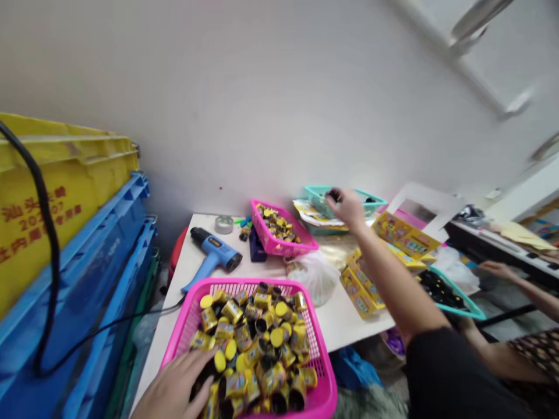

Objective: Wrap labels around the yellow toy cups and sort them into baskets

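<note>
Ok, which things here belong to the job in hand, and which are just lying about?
Seemingly in use:
Yellow tubs in front pink basket, left hand among them
Dark piece in right hand, at teal basket

Seemingly lying about:
Heat gun
Tape
Crates

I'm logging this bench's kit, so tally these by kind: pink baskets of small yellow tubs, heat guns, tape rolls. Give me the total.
Pink baskets: 2
Heat gun: 1
Tape roll: 1
Total: 4
</note>
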`<state>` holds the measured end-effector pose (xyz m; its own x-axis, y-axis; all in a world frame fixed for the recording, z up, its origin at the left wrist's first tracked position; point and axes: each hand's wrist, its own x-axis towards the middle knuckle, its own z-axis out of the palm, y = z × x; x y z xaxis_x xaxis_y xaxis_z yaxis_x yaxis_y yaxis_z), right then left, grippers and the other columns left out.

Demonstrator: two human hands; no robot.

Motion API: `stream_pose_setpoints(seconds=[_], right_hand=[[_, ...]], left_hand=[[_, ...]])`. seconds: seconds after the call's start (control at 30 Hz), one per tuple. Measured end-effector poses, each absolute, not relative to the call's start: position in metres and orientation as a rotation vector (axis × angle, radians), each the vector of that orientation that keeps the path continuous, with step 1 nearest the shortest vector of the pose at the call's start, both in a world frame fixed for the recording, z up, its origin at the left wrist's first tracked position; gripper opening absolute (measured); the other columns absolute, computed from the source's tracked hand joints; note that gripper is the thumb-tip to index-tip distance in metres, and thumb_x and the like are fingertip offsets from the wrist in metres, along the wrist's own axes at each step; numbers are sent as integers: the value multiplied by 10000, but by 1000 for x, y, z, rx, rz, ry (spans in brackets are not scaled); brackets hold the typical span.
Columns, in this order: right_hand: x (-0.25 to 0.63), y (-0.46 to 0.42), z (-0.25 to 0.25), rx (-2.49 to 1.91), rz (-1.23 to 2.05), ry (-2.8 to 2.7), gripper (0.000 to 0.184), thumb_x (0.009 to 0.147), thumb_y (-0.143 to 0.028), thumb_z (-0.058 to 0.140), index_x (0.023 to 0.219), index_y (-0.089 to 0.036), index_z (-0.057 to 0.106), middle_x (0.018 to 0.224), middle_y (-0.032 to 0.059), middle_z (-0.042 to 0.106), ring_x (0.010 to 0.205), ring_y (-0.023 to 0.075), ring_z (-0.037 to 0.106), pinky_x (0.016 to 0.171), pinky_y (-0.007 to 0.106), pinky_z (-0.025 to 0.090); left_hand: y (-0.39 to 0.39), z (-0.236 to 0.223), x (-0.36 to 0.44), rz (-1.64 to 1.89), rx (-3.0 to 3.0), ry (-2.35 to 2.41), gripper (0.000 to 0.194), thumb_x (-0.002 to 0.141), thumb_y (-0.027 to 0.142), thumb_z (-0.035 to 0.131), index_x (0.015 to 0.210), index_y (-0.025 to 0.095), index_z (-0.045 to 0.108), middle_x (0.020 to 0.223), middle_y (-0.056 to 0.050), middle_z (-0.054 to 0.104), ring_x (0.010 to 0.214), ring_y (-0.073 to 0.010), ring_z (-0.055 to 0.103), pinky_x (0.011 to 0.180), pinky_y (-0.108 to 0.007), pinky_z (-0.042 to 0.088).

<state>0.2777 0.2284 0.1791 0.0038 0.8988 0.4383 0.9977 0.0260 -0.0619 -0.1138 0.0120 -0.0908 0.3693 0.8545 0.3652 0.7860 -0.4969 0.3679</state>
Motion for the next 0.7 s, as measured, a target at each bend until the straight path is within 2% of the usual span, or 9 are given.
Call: stream_pose_setpoints(seconds=[0.07,0.1,0.17,0.27,0.33,0.4,0.53,0.63,0.7], right_hand=[[290,248,210,-2000,-442,-1761,620,909,-398,476,1373,-10,337,1379,341,376,1238,379,404,966,535,316],[294,256,218,-2025,-463,-1675,695,885,-404,520,1395,8,291,1405,358,334,1261,409,376,962,569,304],[295,260,220,-1917,-483,-1650,557,902,-364,495,1347,-40,409,1339,287,475,1200,359,475,941,505,363],[276,236,187,-1745,-312,-2056,349,918,-381,450,1089,-154,651,1022,140,698,936,263,629,807,378,448],[260,212,149,-1764,-82,-2329,293,861,-422,535,887,-190,712,816,88,723,755,230,640,695,332,449],[250,191,108,-1777,30,-2371,226,819,-383,590,785,-200,719,708,64,715,635,203,624,619,303,437],[242,155,43,-1722,243,-2333,196,839,-244,533,781,-174,707,786,76,731,708,197,647,654,286,454],[231,121,15,-1656,428,-2258,299,916,-296,424,882,-161,688,851,69,725,771,189,655,687,283,478],[220,95,2,-1630,526,-2221,329,933,-341,404,923,-161,680,840,61,719,762,190,655,679,289,491]], left_hand=[[8,-79,-110,686,2449,1515,344,832,289,541,1157,277,654,1098,-21,727,990,-231,691,864,-353,567],[7,-76,-109,652,2429,1521,345,838,291,532,1161,266,652,1106,-32,722,1002,-236,684,879,-368,557],[5,-72,-107,601,2400,1522,350,849,300,516,1168,246,646,1122,-49,713,1023,-246,671,904,-393,536],[5,-72,-105,557,2386,1511,360,859,303,496,1181,226,637,1130,-66,706,1032,-255,661,912,-415,519],[5,-71,-105,539,2386,1504,369,864,295,487,1198,222,625,1139,-71,702,1036,-256,656,911,-421,512],[6,-70,-104,541,2383,1493,365,865,283,486,1199,227,622,1139,-72,700,1036,-254,652,911,-420,506],[4,-63,-101,546,2355,1454,367,856,257,494,1205,236,606,1127,-73,690,1028,-248,637,910,-412,497],[2,-59,-98,525,2340,1506,459,846,252,500,1301,201,519,1158,-107,634,1068,-270,594,933,-436,478],[2,-57,-97,512,2331,1532,450,839,258,506,1282,181,524,1124,-118,605,1055,-278,580,926,-437,479]])
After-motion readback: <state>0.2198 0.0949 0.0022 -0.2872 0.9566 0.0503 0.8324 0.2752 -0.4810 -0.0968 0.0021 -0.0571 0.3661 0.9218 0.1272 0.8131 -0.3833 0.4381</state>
